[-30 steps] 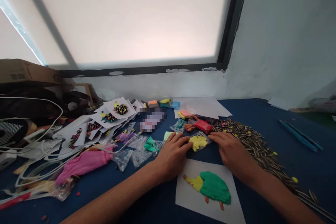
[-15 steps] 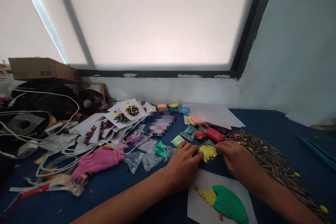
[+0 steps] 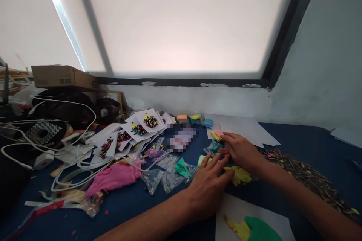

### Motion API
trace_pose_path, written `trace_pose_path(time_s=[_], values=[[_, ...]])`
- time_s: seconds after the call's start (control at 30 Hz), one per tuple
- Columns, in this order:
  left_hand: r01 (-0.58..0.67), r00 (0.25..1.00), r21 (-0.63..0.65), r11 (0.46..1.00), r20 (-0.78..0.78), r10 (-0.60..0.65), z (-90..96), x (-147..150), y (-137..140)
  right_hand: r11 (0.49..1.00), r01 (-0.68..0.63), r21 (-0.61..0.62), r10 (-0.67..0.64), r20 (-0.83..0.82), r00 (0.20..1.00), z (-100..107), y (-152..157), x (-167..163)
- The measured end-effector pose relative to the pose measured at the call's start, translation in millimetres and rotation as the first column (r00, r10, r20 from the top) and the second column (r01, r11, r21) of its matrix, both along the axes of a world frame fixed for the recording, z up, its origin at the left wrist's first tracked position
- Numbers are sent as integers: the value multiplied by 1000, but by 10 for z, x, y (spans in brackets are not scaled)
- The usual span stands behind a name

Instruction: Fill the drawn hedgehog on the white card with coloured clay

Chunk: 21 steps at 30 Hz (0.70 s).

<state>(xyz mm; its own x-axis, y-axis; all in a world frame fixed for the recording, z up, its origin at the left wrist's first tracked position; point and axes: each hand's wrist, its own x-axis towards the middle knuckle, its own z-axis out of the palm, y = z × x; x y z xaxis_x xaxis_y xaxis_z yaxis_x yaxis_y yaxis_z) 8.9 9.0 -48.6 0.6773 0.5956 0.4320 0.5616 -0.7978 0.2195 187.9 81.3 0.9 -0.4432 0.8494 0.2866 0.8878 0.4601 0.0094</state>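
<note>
My left hand [image 3: 210, 185] rests on the blue table with its fingers apart. Its thumb reaches the edge of the flattened yellow modelling clay [image 3: 239, 175] on its clear wrapper, and its fingertips lie by a pale green clay packet [image 3: 201, 160]. My right hand [image 3: 243, 152] stretches forward over the packets, fingertips at a pink and yellow clay packet [image 3: 216, 135]. No grip shows there. Orange clay [image 3: 225, 153] is partly covered by this hand. Below lies a white sheet [image 3: 226, 226] bearing a green and yellow clay figure [image 3: 261, 230], cut off by the bottom edge.
Dark striped seeds [image 3: 307, 175] are heaped at the right. White paper sheets [image 3: 249, 130] lie behind my right hand. Further left are a teal clay packet [image 3: 214, 147], green clay [image 3: 183, 167], a pink clay slab [image 3: 117, 176], decorated cards [image 3: 151, 121], white cables and a cardboard box [image 3: 65, 76].
My right hand has left the yellow clay and moved forward to the pink and yellow packet, covering the red packet. My left hand's fingers have spread. The view has shifted.
</note>
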Motion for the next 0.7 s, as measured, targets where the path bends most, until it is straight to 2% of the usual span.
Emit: trace_pose_path(time_s=[0.13, 0.47, 0.7], values=[[-75, 997, -53, 996, -8, 74, -26, 3, -16, 999, 2, -42, 0, 39, 999, 16, 182, -125], [-67, 997, -47, 997, 41, 69, -71, 43, 13, 996, 6, -88, -2, 48, 999, 74, 361, -449], [-59, 996, 2, 998, 70, 59, -95, 34, 46, 993, -21, -118, 27, 49, 998, 128, 723, -881]])
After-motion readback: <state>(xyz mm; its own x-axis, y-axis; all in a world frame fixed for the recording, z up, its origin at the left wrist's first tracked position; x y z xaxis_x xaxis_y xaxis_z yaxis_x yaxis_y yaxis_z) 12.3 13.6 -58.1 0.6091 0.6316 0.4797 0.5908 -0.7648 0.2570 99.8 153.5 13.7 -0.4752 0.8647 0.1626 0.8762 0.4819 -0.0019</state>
